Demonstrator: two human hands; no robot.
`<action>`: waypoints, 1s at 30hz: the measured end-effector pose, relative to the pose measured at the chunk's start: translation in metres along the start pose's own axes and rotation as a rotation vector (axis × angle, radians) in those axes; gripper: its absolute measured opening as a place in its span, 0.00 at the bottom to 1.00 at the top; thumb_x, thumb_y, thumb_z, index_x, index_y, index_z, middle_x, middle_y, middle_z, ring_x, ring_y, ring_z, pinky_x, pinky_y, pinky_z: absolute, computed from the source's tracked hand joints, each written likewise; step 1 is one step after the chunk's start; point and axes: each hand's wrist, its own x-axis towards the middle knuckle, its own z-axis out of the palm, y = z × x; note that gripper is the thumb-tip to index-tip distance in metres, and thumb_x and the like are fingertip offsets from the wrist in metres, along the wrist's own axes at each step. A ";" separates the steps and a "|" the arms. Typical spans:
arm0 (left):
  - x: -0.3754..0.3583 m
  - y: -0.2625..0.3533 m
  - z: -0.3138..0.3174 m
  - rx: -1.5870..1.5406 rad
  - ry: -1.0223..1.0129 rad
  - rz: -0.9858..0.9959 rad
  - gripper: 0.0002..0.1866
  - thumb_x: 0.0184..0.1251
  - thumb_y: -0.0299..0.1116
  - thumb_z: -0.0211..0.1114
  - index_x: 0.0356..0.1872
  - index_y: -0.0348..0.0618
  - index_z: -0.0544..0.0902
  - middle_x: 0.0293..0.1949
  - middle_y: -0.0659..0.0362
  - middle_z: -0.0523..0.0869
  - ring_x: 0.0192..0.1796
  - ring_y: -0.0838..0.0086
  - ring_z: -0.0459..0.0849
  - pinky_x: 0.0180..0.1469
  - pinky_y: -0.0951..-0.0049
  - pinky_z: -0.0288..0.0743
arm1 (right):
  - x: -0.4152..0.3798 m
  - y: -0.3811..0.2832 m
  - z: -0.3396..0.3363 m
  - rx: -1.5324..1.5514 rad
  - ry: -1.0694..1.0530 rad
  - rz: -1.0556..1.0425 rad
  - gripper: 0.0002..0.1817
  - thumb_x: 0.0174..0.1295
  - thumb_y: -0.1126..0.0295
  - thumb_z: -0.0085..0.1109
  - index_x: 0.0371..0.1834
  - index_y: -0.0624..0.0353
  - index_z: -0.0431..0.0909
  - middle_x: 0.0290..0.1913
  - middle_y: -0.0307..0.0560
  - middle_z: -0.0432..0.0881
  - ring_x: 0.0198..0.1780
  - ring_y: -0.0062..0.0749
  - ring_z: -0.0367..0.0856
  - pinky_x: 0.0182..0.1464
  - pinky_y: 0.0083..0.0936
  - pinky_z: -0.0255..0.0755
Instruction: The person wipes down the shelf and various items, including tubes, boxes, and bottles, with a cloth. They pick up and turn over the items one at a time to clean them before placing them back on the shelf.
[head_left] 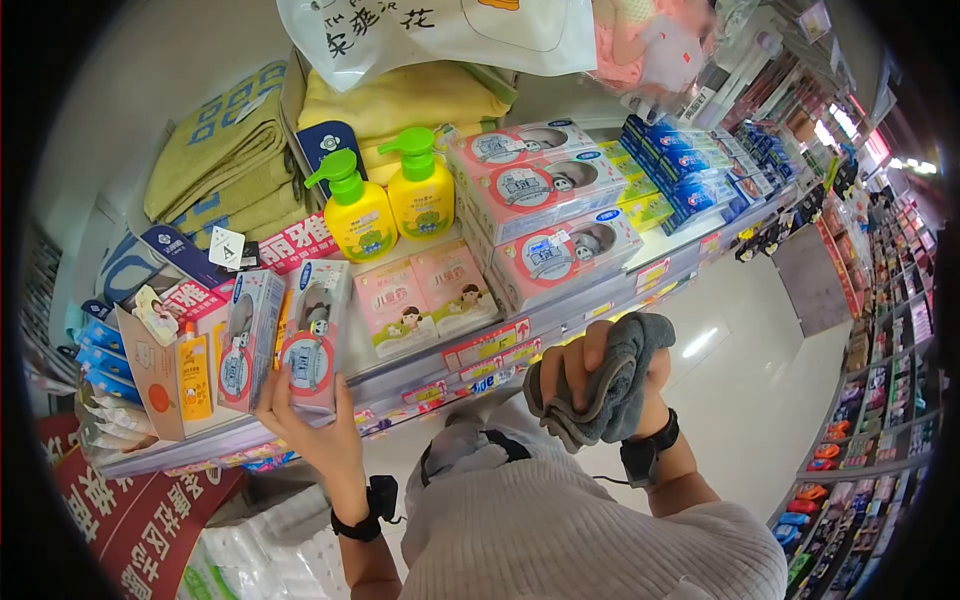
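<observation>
Pink box (312, 335) upright on shelf edge; grey cloth (610, 385) bunched.

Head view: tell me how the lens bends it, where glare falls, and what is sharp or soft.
Head view: strong fisheye, black corners, the shelf edge bowing. Glare is a white patch on the floor and bright ceiling lights far right. The left hand on the upright box and the right hand gripping the grey cloth are sharp; the far aisle shelves are small and soft.

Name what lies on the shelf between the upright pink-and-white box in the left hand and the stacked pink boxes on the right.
In the head view, two flat pink packs lie between them.
</observation>
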 end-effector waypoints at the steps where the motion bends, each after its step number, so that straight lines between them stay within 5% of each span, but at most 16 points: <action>1: 0.001 0.002 0.000 0.001 -0.003 -0.001 0.29 0.45 0.24 0.70 0.52 0.39 0.70 0.52 0.48 0.67 0.56 0.56 0.66 0.57 0.60 0.59 | 0.001 0.001 -0.002 0.009 0.000 -0.006 0.27 0.50 0.49 0.41 0.32 0.66 0.73 0.24 0.57 0.77 0.34 0.52 0.75 0.42 0.43 0.66; 7: 0.000 0.011 -0.001 0.017 -0.012 -0.021 0.26 0.49 0.24 0.67 0.51 0.39 0.69 0.58 0.48 0.61 0.61 0.55 0.61 0.61 0.58 0.55 | -0.002 -0.003 -0.009 0.076 0.038 -0.077 0.27 0.52 0.49 0.37 0.35 0.65 0.71 0.24 0.56 0.77 0.34 0.52 0.74 0.42 0.44 0.66; 13: -0.014 0.014 -0.002 -0.183 0.246 0.342 0.14 0.58 0.29 0.57 0.46 0.45 0.69 0.54 0.50 0.62 0.61 0.51 0.60 0.61 0.50 0.56 | -0.014 -0.031 -0.031 -0.019 0.128 -0.150 0.30 0.52 0.49 0.38 0.43 0.67 0.70 0.28 0.60 0.77 0.37 0.54 0.76 0.42 0.44 0.68; 15: -0.009 0.032 0.001 -0.343 0.138 0.348 0.12 0.60 0.33 0.53 0.45 0.47 0.69 0.52 0.50 0.63 0.60 0.49 0.61 0.60 0.48 0.57 | -0.017 -0.046 -0.041 0.032 0.323 -0.241 0.31 0.52 0.50 0.40 0.47 0.69 0.68 0.37 0.63 0.77 0.38 0.50 0.77 0.43 0.41 0.71; 16: -0.004 0.038 0.005 -0.358 0.095 0.416 0.15 0.62 0.32 0.52 0.48 0.39 0.67 0.56 0.49 0.63 0.61 0.52 0.63 0.62 0.49 0.55 | -0.016 -0.057 -0.045 0.145 0.292 -0.231 0.31 0.52 0.53 0.41 0.50 0.70 0.67 0.50 0.68 0.71 0.43 0.48 0.77 0.41 0.35 0.75; 19: 0.002 0.057 0.021 -0.376 -0.006 0.428 0.18 0.61 0.34 0.53 0.51 0.38 0.66 0.58 0.47 0.63 0.62 0.52 0.62 0.64 0.50 0.52 | -0.010 -0.084 -0.065 0.141 0.187 -0.285 0.31 0.53 0.55 0.42 0.55 0.70 0.64 0.59 0.71 0.63 0.44 0.48 0.78 0.39 0.29 0.76; 20: 0.004 0.066 0.027 -0.372 0.000 0.427 0.18 0.61 0.34 0.53 0.51 0.38 0.66 0.58 0.47 0.63 0.62 0.52 0.62 0.64 0.50 0.52 | -0.010 -0.087 -0.068 -0.025 0.473 -0.382 0.34 0.54 0.56 0.40 0.60 0.71 0.58 0.61 0.72 0.59 0.41 0.46 0.80 0.39 0.27 0.78; 23: 0.014 0.096 0.042 -0.462 -0.185 0.320 0.24 0.57 0.34 0.56 0.55 0.37 0.66 0.60 0.44 0.65 0.63 0.50 0.62 0.63 0.54 0.53 | -0.003 -0.112 -0.085 0.061 0.301 -0.196 0.34 0.54 0.57 0.39 0.62 0.71 0.56 0.61 0.71 0.60 0.46 0.45 0.79 0.41 0.29 0.78; 24: 0.019 0.108 0.046 -0.488 -0.277 0.258 0.27 0.56 0.33 0.56 0.58 0.35 0.63 0.61 0.43 0.64 0.64 0.51 0.61 0.64 0.56 0.52 | 0.000 -0.118 -0.086 0.066 0.378 -0.159 0.33 0.55 0.60 0.38 0.61 0.72 0.56 0.61 0.71 0.60 0.55 0.45 0.72 0.42 0.28 0.78; 26: 0.025 0.125 0.056 -0.555 -0.426 0.142 0.32 0.61 0.38 0.54 0.64 0.34 0.57 0.66 0.48 0.59 0.68 0.60 0.55 0.68 0.62 0.44 | 0.009 -0.127 -0.097 0.042 0.372 -0.113 0.32 0.55 0.61 0.37 0.61 0.72 0.56 0.61 0.70 0.61 0.58 0.44 0.70 0.46 0.27 0.76; 30: 0.031 0.145 0.078 -0.574 -0.475 0.019 0.32 0.61 0.36 0.54 0.64 0.35 0.56 0.66 0.49 0.59 0.69 0.62 0.54 0.68 0.63 0.44 | 0.028 -0.136 -0.104 -0.061 0.400 0.047 0.30 0.56 0.64 0.36 0.60 0.74 0.58 0.61 0.62 0.64 0.58 0.37 0.69 0.58 0.28 0.66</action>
